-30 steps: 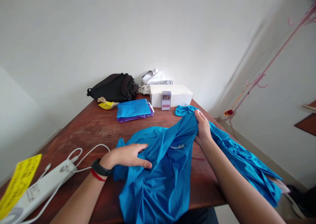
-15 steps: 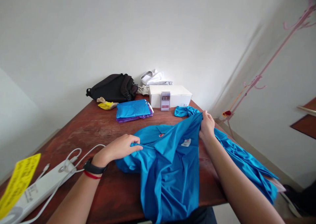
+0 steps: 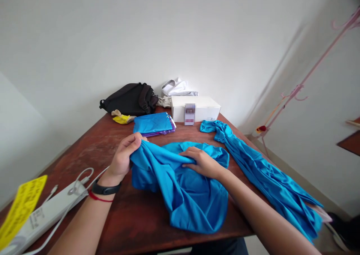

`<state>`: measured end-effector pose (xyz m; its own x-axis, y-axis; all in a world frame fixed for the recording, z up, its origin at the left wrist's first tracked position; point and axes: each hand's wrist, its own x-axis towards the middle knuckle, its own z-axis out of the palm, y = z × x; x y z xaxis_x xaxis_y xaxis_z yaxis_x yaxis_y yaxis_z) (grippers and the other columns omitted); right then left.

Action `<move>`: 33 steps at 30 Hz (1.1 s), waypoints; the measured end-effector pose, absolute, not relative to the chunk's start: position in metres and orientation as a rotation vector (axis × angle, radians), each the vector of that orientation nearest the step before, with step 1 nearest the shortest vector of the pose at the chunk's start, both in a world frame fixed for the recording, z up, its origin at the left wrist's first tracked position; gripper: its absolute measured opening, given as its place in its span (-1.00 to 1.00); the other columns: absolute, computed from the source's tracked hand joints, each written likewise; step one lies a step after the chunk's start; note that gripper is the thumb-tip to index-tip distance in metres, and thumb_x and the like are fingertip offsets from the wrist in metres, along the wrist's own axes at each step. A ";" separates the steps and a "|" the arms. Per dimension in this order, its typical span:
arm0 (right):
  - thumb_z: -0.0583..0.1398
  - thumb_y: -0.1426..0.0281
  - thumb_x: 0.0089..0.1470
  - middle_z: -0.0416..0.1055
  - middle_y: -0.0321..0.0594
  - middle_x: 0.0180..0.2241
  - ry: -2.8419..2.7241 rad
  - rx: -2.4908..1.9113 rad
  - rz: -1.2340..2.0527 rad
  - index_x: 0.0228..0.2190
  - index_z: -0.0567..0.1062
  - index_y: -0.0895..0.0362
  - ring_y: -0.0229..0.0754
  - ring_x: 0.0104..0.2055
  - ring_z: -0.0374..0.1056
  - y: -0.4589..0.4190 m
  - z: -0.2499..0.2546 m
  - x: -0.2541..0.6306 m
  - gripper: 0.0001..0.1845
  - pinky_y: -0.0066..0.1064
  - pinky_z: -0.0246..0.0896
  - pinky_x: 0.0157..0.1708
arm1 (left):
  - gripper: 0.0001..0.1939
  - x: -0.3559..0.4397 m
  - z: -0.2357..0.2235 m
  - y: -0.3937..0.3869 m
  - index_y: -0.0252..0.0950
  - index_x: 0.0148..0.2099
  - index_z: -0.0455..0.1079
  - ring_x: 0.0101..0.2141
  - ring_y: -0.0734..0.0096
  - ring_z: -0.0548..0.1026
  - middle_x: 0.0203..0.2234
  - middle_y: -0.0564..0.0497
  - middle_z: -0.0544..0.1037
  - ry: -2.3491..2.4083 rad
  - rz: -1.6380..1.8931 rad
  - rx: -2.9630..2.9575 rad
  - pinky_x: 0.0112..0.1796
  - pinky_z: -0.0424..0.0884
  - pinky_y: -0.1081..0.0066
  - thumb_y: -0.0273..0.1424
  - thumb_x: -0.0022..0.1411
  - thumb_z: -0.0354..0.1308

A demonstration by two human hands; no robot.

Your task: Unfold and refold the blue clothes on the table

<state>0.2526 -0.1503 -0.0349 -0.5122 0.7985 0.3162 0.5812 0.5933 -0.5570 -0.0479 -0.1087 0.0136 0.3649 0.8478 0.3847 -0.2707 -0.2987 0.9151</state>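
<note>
A shiny blue garment (image 3: 197, 206) lies loosely bunched on the wooden table in front of me. My left hand (image 3: 123, 154) pinches its upper left edge and lifts that part a little. Over the garment's middle, my right hand (image 3: 204, 163) grips a fold between thumb and fingers. The rest of the fabric spreads in creases toward the front edge of the table. To the right, a second blue cloth (image 3: 253, 163) stretches along the table's right side and hangs over the edge.
Behind stands a folded blue and purple stack (image 3: 154, 123), near a white box (image 3: 197, 108), a small pixelated pack (image 3: 189, 114) and a black backpack (image 3: 128, 99). A white power strip (image 3: 53, 206) with cables lies at left. A pink coat stand (image 3: 315, 73) leans in at right.
My left hand has moved up, raising its edge. My right hand has come from the far right corner to the middle. The garment's front part has drawn up onto the table; its label is out of sight.
</note>
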 end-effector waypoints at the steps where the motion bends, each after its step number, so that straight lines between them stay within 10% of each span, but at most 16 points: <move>1: 0.21 0.35 0.23 0.52 -0.16 -0.11 -2.213 -1.107 0.513 -0.03 0.54 0.04 -0.03 -0.06 0.42 -0.149 -0.036 0.253 -0.72 -0.22 0.29 -0.02 | -0.58 -0.049 0.014 -0.111 -0.26 -0.48 0.15 -0.51 0.46 0.22 -0.57 0.12 0.23 0.478 1.153 1.418 -0.42 0.22 0.44 -0.15 0.26 0.20; 7: 0.12 0.34 0.24 0.54 -0.25 -0.31 -1.749 -1.161 0.478 -0.29 0.56 0.11 -0.11 -0.27 0.41 -0.138 -0.032 0.275 -0.79 -0.36 0.28 -0.24 | -0.56 -0.049 0.017 -0.115 -0.27 -0.49 0.16 -0.61 0.57 0.06 -0.64 0.19 0.09 0.555 1.014 1.409 -0.57 0.07 0.53 -0.13 0.22 0.26; 19: 0.26 0.19 0.08 0.51 -0.27 -0.39 -1.263 -1.282 0.381 -0.37 0.57 0.13 -0.11 -0.30 0.37 -0.123 -0.036 0.296 -0.75 -0.35 0.21 -0.28 | -0.51 -0.039 0.017 -0.105 -0.24 0.00 0.46 -0.15 0.20 0.50 -0.17 -0.03 0.56 0.818 0.501 1.809 -0.17 0.42 0.38 -0.09 0.09 0.36; 24: 0.30 0.22 0.03 0.52 -0.23 -0.36 -1.327 -1.271 0.321 -0.37 0.56 0.14 -0.11 -0.28 0.40 -0.126 -0.027 0.302 -0.77 -0.33 0.26 -0.23 | -0.56 -0.053 0.018 -0.105 -0.27 -0.14 0.56 -0.22 0.16 0.53 -0.26 -0.02 0.61 0.883 0.275 1.994 -0.20 0.44 0.35 -0.01 0.13 0.30; 30: 0.40 0.12 -0.04 0.51 -0.28 -0.42 -2.106 -0.952 1.489 -0.35 0.58 0.21 -0.20 -0.38 0.41 -0.148 -0.007 0.315 -0.61 -0.46 0.31 -0.34 | -0.53 -0.075 0.026 -0.103 -0.25 -0.51 0.54 -0.45 0.22 0.53 -0.52 -0.10 0.57 0.157 0.023 1.861 -0.37 0.44 0.37 0.08 0.05 0.30; 33: 0.43 0.07 -0.09 0.57 -0.14 -0.32 -2.352 -0.597 2.090 -0.09 0.58 0.28 -0.15 -0.34 0.50 -0.155 -0.003 0.314 -0.36 -0.45 0.38 -0.30 | -0.40 -0.067 0.033 -0.103 -0.26 -0.39 0.62 -0.37 0.11 0.56 -0.38 -0.23 0.61 -0.101 -0.272 1.818 -0.27 0.46 0.30 0.21 0.05 0.21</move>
